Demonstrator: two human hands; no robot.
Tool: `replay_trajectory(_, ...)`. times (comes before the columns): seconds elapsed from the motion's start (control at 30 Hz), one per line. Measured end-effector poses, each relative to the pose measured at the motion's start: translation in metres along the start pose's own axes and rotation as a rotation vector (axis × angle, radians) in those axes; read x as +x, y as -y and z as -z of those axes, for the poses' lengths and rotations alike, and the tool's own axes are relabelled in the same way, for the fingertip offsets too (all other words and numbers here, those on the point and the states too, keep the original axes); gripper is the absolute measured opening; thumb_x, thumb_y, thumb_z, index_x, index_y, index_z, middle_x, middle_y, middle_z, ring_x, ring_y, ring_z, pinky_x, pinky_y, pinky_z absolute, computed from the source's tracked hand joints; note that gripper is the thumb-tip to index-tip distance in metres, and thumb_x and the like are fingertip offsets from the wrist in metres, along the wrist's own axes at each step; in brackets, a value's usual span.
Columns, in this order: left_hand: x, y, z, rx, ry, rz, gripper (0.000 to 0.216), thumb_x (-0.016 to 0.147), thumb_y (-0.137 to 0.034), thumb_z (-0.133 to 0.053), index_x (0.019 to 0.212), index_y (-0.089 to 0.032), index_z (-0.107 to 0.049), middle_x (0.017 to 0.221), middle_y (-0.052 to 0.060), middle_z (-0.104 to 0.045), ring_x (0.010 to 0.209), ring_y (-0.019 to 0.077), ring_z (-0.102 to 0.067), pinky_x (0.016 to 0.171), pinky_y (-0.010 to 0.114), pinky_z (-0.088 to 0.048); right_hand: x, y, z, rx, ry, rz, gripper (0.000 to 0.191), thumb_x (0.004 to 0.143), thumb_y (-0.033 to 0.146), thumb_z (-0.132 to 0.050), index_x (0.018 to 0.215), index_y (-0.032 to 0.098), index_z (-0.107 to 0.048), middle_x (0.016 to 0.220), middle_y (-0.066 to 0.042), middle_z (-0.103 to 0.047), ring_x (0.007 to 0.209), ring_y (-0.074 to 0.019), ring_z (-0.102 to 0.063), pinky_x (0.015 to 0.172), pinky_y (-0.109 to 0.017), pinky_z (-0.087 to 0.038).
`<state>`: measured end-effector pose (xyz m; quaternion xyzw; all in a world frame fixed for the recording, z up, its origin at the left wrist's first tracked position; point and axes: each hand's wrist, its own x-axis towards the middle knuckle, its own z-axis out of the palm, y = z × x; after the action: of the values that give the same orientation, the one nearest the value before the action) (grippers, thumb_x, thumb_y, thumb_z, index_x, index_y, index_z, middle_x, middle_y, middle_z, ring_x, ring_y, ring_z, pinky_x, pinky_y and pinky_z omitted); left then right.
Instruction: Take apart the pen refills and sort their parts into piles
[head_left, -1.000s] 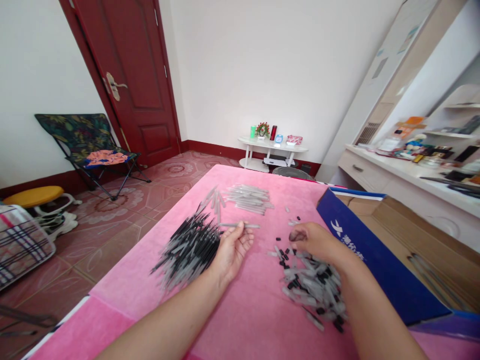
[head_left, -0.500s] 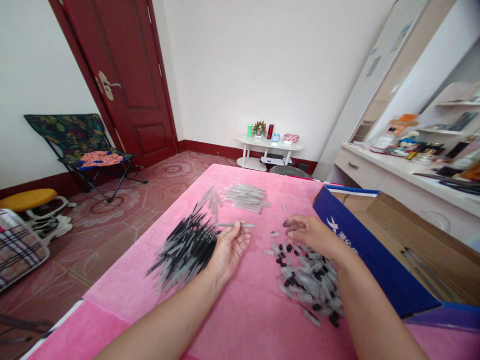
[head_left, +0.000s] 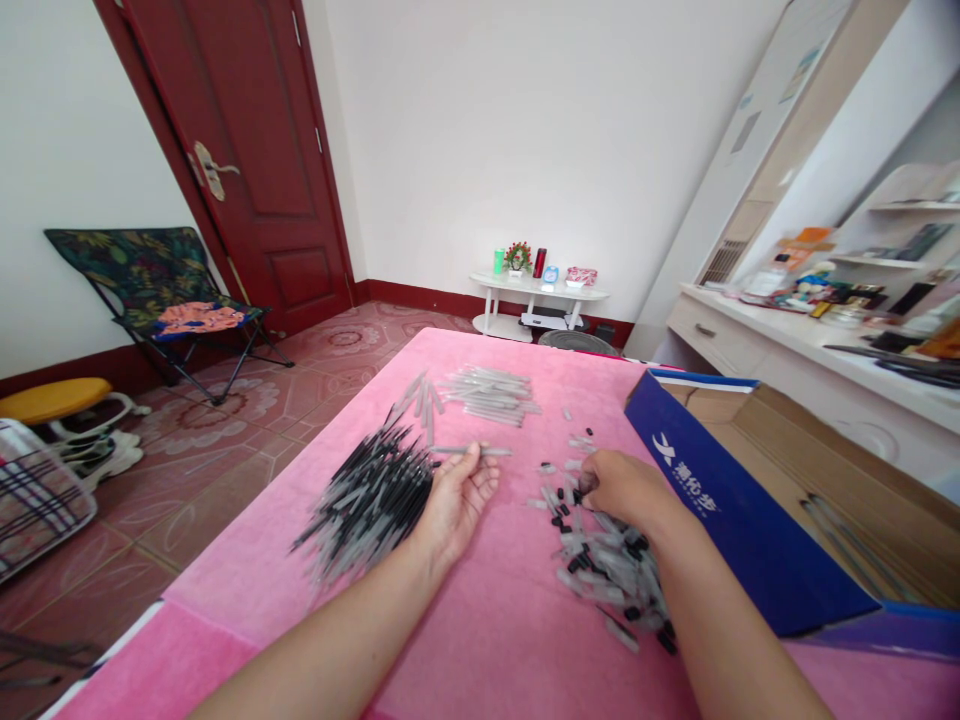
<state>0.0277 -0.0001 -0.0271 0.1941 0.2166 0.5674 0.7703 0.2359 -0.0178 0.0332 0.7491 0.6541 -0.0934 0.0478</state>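
Between the thumb and fingers of my left hand lies a pen barrel, translucent and held level above the pink cloth. Just left of that hand spreads a heap of black-tipped pen refills. My right hand reaches down at the top of a pile of pen caps and black plugs. Its fingers are bent downward, and their tips are partly hidden, so whether they grip a piece is unclear. Beyond my left hand rests a stack of clear pen barrels, with a few loose barrels beside it.
A blue cardboard box stands open on the right, a few pens inside. Pink cloth covers the table. Farther off are a folding chair, a white dresser and a low white stand.
My right hand has moved slightly down and right into the cap pile, uncovering several small pieces beyond it. My left hand keeps the barrel in the same place.
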Motion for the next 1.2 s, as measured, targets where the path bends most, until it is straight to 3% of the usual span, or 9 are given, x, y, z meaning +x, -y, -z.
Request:
replay_trajectory(0.2, 0.001, 0.0, 0.001, 0.002, 0.001, 0.007, 0.013, 0.071, -0.02, -0.063, 0.079, -0.01, -0.061, 0.065, 0.004, -0.064, 0.054, 0.0073, -0.059, 0.054, 0.016, -0.049, 0.002, -0.003, -0.004, 0.001, -0.008, 0.029, 0.011, 0.054, 0.019, -0.061, 0.063, 0.023, -0.065, 0.068, -0.003, -0.065, 0.065, -0.0154, -0.058, 0.05, -0.022, -0.03)
replay_trajectory(0.4, 0.002, 0.002, 0.004, 0.003, 0.009, 0.003, 0.013, 0.071, -0.021, -0.062, 0.079, -0.01, -0.06, 0.066, 0.004, -0.064, 0.055, 0.0074, -0.059, 0.054, 0.016, -0.049, 0.005, -0.003, -0.009, 0.066, 0.012, 0.132, 0.023, 0.051, 0.014, -0.061, 0.071, 0.026, -0.066, 0.07, 0.002, -0.065, 0.064, -0.0127, -0.057, 0.048, -0.02, -0.027)
replay_trajectory(0.57, 0.001, 0.001, 0.003, 0.006, 0.006, 0.01, 0.013, 0.071, -0.021, -0.062, 0.078, -0.01, -0.06, 0.065, 0.004, -0.064, 0.054, 0.0071, -0.058, 0.053, 0.016, -0.048, 0.009, -0.002, -0.013, 0.136, -0.075, 0.141, 0.008, 0.058, 0.022, -0.061, 0.064, 0.023, -0.065, 0.064, 0.001, -0.063, 0.061, -0.0129, -0.056, 0.049, -0.021, -0.028)
replay_trajectory(0.67, 0.001, 0.001, 0.002, 0.009, 0.005, 0.007, 0.013, 0.071, -0.021, -0.062, 0.078, -0.01, -0.06, 0.065, 0.004, -0.064, 0.054, 0.0071, -0.058, 0.053, 0.016, -0.048, 0.014, -0.003, -0.014, 0.318, -0.145, 0.208, 0.007, 0.061, 0.024, -0.059, 0.062, 0.019, -0.064, 0.064, -0.001, -0.063, 0.061, -0.0132, -0.055, 0.051, -0.022, -0.032)
replay_trajectory(0.77, 0.001, 0.001, 0.001, 0.022, 0.004, -0.011, 0.014, 0.071, -0.021, -0.062, 0.079, -0.009, -0.061, 0.066, 0.004, -0.064, 0.055, 0.0076, -0.059, 0.055, 0.017, -0.049, 0.016, 0.003, -0.012, 0.663, -0.177, 0.299, 0.011, 0.062, 0.025, -0.058, 0.066, 0.015, -0.062, 0.064, -0.003, -0.062, 0.061, -0.0135, -0.054, 0.057, -0.023, -0.039)
replay_trajectory(0.93, -0.001, 0.002, -0.001, 0.039, 0.033, -0.035, 0.015, 0.072, -0.022, -0.062, 0.08, -0.009, -0.061, 0.068, 0.006, -0.065, 0.058, 0.0092, -0.06, 0.058, 0.019, -0.05, 0.008, 0.025, -0.007, 1.223, -0.117, 0.338, 0.023, 0.063, 0.031, -0.063, 0.077, 0.014, -0.06, 0.069, -0.002, -0.061, 0.059, -0.0124, -0.055, 0.052, -0.022, -0.042)
replay_trajectory(1.2, -0.003, 0.002, -0.003, 0.02, 0.039, -0.03, 0.013, 0.071, -0.021, -0.062, 0.078, -0.01, -0.061, 0.068, 0.006, -0.065, 0.058, 0.0092, -0.06, 0.058, 0.019, -0.049, 0.004, 0.044, -0.011, 1.37, -0.079, 0.287, 0.027, 0.058, 0.034, -0.068, 0.077, 0.014, -0.062, 0.066, -0.001, -0.059, 0.054, -0.0103, -0.051, 0.046, -0.021, -0.039)
